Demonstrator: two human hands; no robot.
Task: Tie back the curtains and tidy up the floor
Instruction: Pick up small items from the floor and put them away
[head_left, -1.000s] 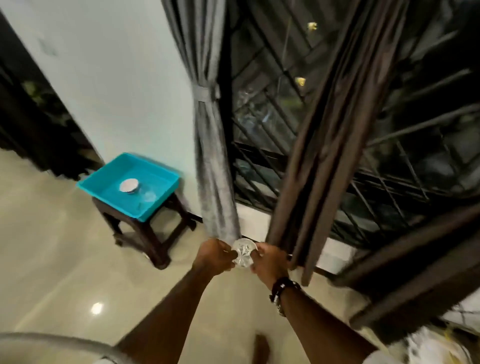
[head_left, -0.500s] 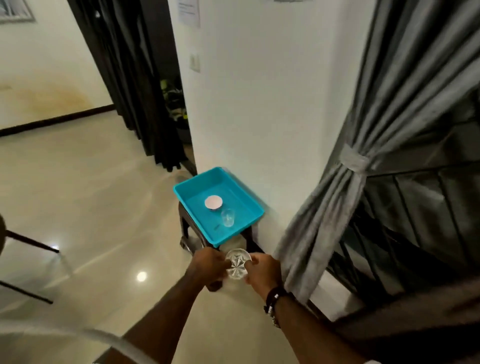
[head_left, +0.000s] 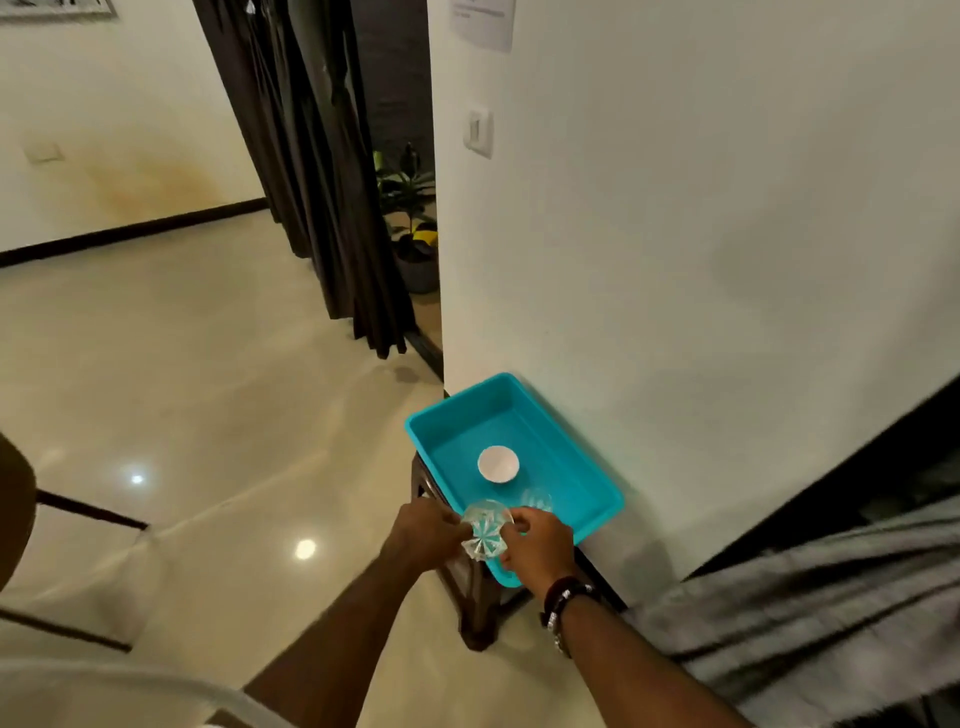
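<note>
A cut-glass bowl (head_left: 485, 530) is pinched between the left hand (head_left: 423, 530) at its 9 o'clock side and the right hand (head_left: 540, 545) at its 3 o'clock side, and is held over the near corner of a turquoise tray (head_left: 582, 480). Toward 12 o'clock inside the tray, a white dish (head_left: 498, 464) and a small clear glass (head_left: 536, 500) are seen. The tray is carried on a dark stool (head_left: 470, 597) set against the wall (head_left: 675, 234). Open floor (head_left: 208, 415) is seen toward 9 o'clock; a grey curtain (head_left: 805, 623) lies at 4 o'clock.

A teal tray (head_left: 587, 480) is carried on a dark wooden stool (head_left: 470, 597), which is stood on the glossy floor (head_left: 208, 415); just beside the stool, a white wall (head_left: 675, 260) is seen.
</note>
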